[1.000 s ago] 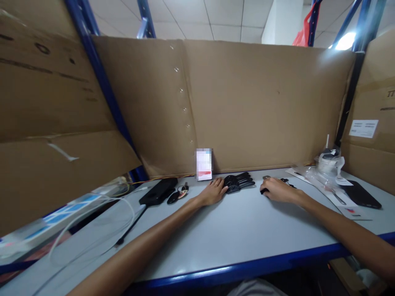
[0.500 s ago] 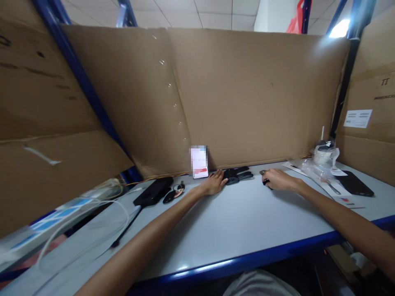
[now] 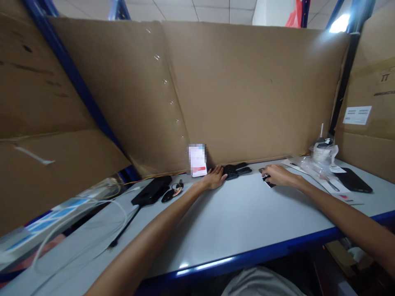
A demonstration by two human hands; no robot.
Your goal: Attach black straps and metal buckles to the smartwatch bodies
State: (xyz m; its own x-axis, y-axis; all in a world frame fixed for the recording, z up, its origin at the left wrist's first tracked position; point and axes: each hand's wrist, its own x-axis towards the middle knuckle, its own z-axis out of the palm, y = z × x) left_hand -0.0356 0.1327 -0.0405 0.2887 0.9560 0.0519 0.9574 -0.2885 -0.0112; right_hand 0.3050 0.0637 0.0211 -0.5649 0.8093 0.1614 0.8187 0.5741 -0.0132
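We rest our left hand (image 3: 215, 178) flat, fingers extended, by the black glove-like item (image 3: 237, 171). Our right hand (image 3: 277, 176) curls around a small dark-and-silver object (image 3: 268, 182).

Screen (image 3: 198, 160) pixelated, dark object (image 3: 269, 183) partly hidden by right hand (image 3: 277, 175), 2 forearms (image 3: 157, 236) cut off

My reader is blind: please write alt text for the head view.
A person's right hand holds a partly hidden object at a gray table; the left hand lies near a black glove-like item and a lit phone.
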